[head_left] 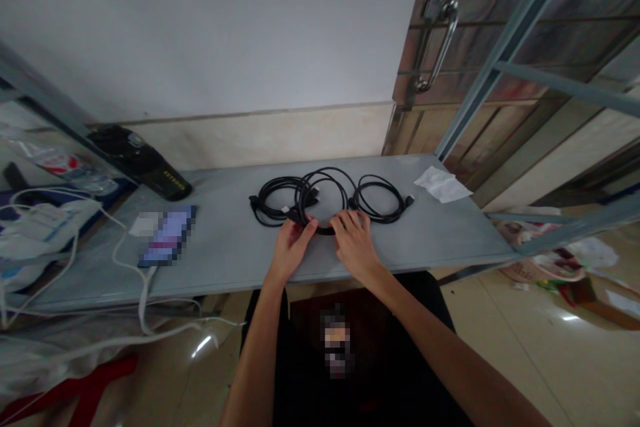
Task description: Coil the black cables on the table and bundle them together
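Observation:
Black cables lie in loops on the grey shelf. One coil is at the left and another coil at the right. Between them a middle coil stands slightly raised near the front edge. My left hand pinches its lower left side, close to a black connector. My right hand has its fingers curled over its lower right side. Dark plugs sit inside and beside the loops.
A phone with a white cable and a black bottle-shaped object lie at the left. A plastic bottle is farther left. Crumpled white paper rests at the right end. Metal posts rise at both sides.

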Demonstrator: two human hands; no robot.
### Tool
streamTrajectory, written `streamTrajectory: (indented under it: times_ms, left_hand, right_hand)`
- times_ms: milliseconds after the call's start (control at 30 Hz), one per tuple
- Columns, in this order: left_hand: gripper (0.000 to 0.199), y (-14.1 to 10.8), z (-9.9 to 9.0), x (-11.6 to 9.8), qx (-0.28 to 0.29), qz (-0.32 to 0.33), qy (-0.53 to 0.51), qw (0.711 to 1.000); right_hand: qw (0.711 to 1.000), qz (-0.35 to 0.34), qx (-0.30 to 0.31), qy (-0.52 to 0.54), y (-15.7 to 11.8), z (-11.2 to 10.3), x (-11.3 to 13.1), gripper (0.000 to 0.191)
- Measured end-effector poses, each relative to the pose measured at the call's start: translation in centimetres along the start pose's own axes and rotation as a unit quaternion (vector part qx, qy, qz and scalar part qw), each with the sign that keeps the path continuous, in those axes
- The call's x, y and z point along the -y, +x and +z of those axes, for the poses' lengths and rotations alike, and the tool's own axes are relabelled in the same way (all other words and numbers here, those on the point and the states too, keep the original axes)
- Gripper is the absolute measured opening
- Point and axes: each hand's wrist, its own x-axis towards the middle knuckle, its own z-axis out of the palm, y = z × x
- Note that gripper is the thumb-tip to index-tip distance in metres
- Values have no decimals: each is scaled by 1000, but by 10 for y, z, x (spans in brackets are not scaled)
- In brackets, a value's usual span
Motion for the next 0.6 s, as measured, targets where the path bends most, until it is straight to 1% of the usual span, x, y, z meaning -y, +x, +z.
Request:
streamTrajectory:
  times_ms: [100,200,400,600]
  left_hand:
    - [35,-1,1,-4,31,-16,-23,999]
    - [36,-1,1,-5,41,-24,-46,998]
    - [34,0,-1,-5,7,-22,-47,999]
    - [32,0,-4,-3,-11,-23,-59,998]
  right_hand:
    - [999,34,-31,17,0,1,0,43]
    - [996,35,-67,37,-2,2,-1,42]
    - [986,23,-155,55,-2,4,-3,44]
    - [981,10,-183,67,-2,4,-2,42]
